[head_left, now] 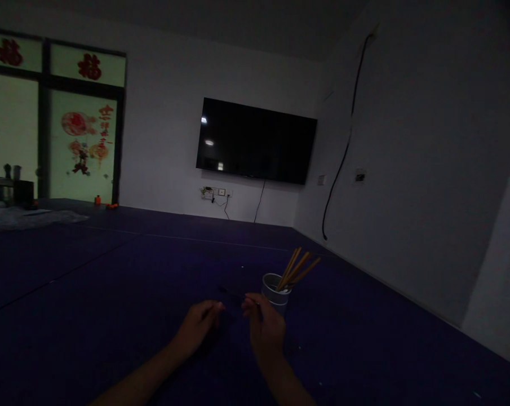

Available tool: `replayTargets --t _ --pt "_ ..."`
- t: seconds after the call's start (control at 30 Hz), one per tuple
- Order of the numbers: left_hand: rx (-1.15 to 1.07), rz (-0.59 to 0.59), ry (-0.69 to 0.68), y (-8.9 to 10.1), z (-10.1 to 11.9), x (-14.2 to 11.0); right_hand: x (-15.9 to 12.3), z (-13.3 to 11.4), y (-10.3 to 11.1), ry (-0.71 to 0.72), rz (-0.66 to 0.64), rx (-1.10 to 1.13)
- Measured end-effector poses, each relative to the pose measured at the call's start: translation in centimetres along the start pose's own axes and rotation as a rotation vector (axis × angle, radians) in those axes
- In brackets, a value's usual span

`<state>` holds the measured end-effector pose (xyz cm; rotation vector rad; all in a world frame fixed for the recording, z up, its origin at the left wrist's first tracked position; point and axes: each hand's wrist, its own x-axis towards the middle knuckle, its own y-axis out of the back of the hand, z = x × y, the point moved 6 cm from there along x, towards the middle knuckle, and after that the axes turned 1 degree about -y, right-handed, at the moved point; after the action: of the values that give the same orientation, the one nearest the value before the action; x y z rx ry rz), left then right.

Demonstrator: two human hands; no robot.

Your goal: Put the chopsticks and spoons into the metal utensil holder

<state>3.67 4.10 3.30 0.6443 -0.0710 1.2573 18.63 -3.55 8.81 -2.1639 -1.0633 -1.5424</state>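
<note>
The room is dim. My left hand (pixel 199 326) and my right hand (pixel 264 330) hover close together over the dark purple floor mat (pixel 111 293), fingers curled. A thin dark object (pixel 233 294) seems to run between their fingertips; I cannot make out what it is. Just beyond my right hand stands a small white cup (pixel 274 290) holding several wooden sticks (pixel 299 269) that lean to the right.
A black wall-mounted screen (pixel 255 141) hangs ahead, with sockets and cables (pixel 216 193) under it. A glass door with red decorations (pixel 83 141) is at the left, with dark items (pixel 5 189) beside it. White walls close the right side.
</note>
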Motion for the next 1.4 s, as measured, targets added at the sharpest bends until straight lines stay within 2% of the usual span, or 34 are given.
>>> replayTargets --t 0.1,0.2,0.3,0.4,0.53,0.8,1.03,1.3,1.4 --pt "0.307 -0.089 -0.19 -0.8 1.4 -0.8 0.7 0.6 1.9 0.025 0.135 -0.092" --pt "0.541 -0.186 -0.395 -2.0 2.3 -1.8 1.6 1.2 4.2 0.075 0.325 -0.236" --pt "0.627 -0.216 -0.512 -2.6 2.4 -2.2 2.7 2.3 6.3 0.06 0.456 -0.376" --pt "0.649 -0.203 -0.544 -2.7 2.3 -2.2 3.6 3.5 8.0 -0.025 0.527 -0.461" --pt "0.654 -0.199 -0.541 -2.6 2.2 -2.1 4.3 4.8 8.5 -0.169 0.475 -0.492" --pt "0.629 -0.21 -0.507 -2.6 2.6 -2.3 4.4 6.4 6.1 -0.292 0.185 -0.534" --pt "0.647 -0.218 -0.513 -2.7 2.2 -2.0 4.4 7.2 6.9 -0.416 0.21 -0.575" --pt "0.655 -0.218 -0.503 -2.7 2.2 -2.1 4.1 8.3 6.1 -0.482 0.223 -0.042" --pt "0.639 -0.226 -0.483 -2.6 2.2 -2.1 3.8 8.7 5.7 -0.504 0.218 0.002"
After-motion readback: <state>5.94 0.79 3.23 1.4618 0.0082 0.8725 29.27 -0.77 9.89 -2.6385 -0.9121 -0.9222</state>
